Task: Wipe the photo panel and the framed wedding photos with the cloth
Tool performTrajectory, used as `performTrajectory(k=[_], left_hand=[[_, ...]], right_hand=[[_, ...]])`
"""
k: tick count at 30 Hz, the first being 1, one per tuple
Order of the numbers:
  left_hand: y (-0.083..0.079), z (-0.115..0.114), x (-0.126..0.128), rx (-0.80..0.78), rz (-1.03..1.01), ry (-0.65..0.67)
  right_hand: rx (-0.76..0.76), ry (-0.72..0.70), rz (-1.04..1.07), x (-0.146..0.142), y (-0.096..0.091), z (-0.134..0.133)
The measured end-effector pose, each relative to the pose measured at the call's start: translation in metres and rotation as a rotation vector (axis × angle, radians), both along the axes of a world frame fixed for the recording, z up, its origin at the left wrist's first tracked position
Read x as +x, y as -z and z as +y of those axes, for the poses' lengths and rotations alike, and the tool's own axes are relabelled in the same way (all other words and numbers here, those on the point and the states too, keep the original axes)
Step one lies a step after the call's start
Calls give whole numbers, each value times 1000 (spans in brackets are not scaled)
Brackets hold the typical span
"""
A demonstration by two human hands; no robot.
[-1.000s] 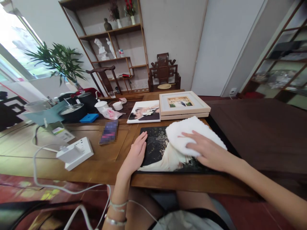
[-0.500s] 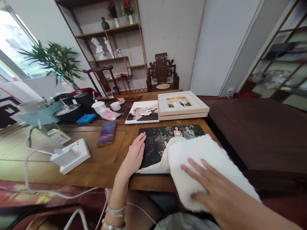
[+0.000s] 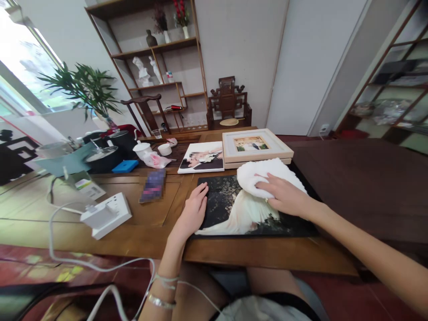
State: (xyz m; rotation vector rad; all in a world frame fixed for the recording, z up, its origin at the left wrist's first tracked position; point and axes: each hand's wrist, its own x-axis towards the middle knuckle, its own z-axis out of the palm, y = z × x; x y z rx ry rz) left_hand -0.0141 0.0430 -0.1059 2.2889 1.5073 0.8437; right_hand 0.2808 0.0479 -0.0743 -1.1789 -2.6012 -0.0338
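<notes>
A dark photo panel [image 3: 222, 203] lies flat on the wooden table [image 3: 154, 236] in front of me, printed with a long pale wedding gown. My left hand [image 3: 194, 209] rests along the panel's left edge, its fingers stretched out over the corner. On the upper right part of the panel sits a fluffy white cloth [image 3: 267, 167]. My right hand [image 3: 286, 194] presses down on this cloth and grips it, thumb and fingers bent into its near side. The couple's upper bodies in the print are hidden beneath the cloth and hand.
Behind the panel are a white photo print [image 3: 200, 165] and stacked pale picture frames [image 3: 229, 157]. To the left lie a phone-like blurred item [image 3: 153, 185], a white power strip [image 3: 113, 216] with cables, a blue box [image 3: 125, 166] and a white teapot [image 3: 143, 149]. A brown surface [image 3: 361, 187] extends at right.
My right hand and the white cloth have moved away from me to the panel's upper part, uncovering the gown and lower right area. My left hand stays at the left edge.
</notes>
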Motion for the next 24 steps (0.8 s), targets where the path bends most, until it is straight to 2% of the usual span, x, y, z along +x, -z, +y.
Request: performTrajectory(k=[3, 5, 7, 12, 15, 18, 24], left_hand=[[2, 4, 1, 15, -11, -5], [2, 6, 1, 19, -23, 0], [2, 7, 0, 19, -34, 2], [2, 6, -1, 8, -46, 7], [2, 6, -1, 0, -35, 6], [2, 6, -2, -2, -39, 8], [2, 6, -3, 17, -48, 16]], right_hand=[[20, -16, 5, -2, 1, 8], [33, -33, 1, -5, 1, 0], [27, -70, -21, -11, 1, -19], [-98, -203, -37, -28, 2, -93], [-147, -313, 4, -31, 0, -117], [-162, -319, 16, -28, -4, -104], [-37, -44, 5, -10, -6, -14]])
